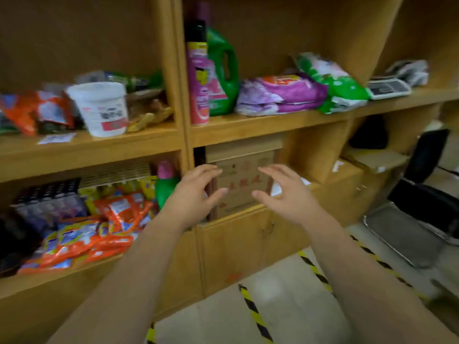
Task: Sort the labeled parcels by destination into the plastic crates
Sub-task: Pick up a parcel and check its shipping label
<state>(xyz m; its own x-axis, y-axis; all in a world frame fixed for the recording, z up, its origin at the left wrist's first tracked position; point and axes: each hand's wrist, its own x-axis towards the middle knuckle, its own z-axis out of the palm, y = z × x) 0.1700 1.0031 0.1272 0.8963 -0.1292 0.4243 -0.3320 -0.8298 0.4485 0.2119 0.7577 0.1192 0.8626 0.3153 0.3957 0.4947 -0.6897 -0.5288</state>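
A brown cardboard box (244, 180) with red print stands in the lower middle compartment of a wooden shelf unit (260, 126). My left hand (196, 194) and my right hand (285, 192) are stretched out in front of the box, one at each side of its face. Both hands are empty, with fingers spread and only slightly bent. Whether the fingertips touch the cardboard is unclear in the blur. No plastic crate is in sight.
The shelves hold a white tub (101, 108), a pink spray can (198, 78), a green detergent jug (222, 73), soft pink and green packs (280, 93) and orange packets (104, 229). A scale (387, 88) sits at right. Striped tape (253, 311) marks the floor; a black chair (422, 192) stands right.
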